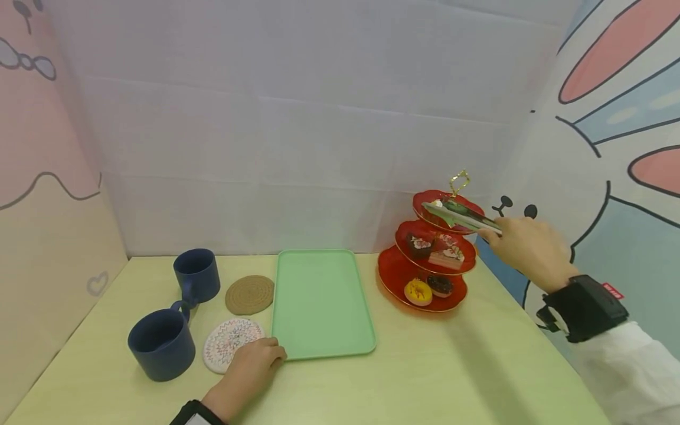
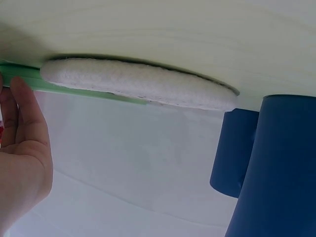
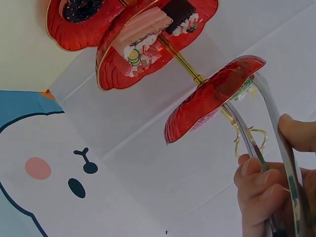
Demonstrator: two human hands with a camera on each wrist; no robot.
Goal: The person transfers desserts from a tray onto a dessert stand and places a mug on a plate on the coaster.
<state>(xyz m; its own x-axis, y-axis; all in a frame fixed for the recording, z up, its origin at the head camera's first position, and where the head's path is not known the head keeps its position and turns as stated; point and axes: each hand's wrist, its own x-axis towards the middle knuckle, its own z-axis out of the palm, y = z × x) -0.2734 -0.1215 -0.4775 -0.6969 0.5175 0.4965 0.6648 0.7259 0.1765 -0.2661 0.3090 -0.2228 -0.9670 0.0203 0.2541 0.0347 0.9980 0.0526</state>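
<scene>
My right hand (image 1: 531, 249) grips metal tongs (image 3: 284, 143), their arms apart. The tong tips reach over the top plate (image 1: 425, 199) of a red three-tier stand, around a small green-and-white food piece (image 3: 243, 90). A pink piece (image 3: 206, 120) lies on the same plate, partly hidden by its rim. My left hand (image 1: 252, 365) pinches the near left corner of a light green tray (image 1: 321, 304). Beside that hand lies a white patterned coaster (image 1: 225, 342), which the hand partly overlaps in the head view.
Cake slices (image 1: 446, 258) sit on the stand's middle plate, and doughnuts (image 1: 418, 292) on the bottom one. Left of the tray are a brown woven coaster (image 1: 249, 294) and two blue mugs (image 1: 162, 354), handles close together. White and cartoon-printed walls (image 1: 329, 147) enclose the table.
</scene>
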